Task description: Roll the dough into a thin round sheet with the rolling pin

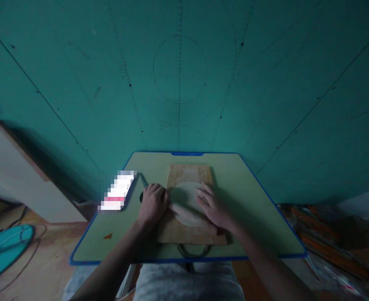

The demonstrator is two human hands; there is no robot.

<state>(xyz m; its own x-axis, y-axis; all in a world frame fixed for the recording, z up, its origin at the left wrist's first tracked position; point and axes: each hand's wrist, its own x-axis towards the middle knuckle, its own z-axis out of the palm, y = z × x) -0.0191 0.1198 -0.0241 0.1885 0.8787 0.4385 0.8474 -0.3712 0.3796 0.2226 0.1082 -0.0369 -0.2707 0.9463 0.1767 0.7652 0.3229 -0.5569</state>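
Note:
A flat round sheet of dough (187, 192) lies on a wooden cutting board (189, 171). Across its lower part slants a pale, blurred rod that looks like a rolling pin (187, 214). My left hand (155, 202) is closed at the board's left edge, around the rod's left end; its grip is partly hidden. With fingers stretched out, my right hand (211, 205) rests on the right side of the dough, its palm over or beside the rod's right end. Just beyond my left hand lies a dark, slim tool (143, 179), partly covered by it.
The board lies on a small pale table (234, 179) with a blue rim, against a green wall (184, 83). A pixelated white item (118, 190) is at the table's left. A small brown triangular scrap (108, 236) lies nearer me. A dark handle loop (193, 253) sits at the board's near end.

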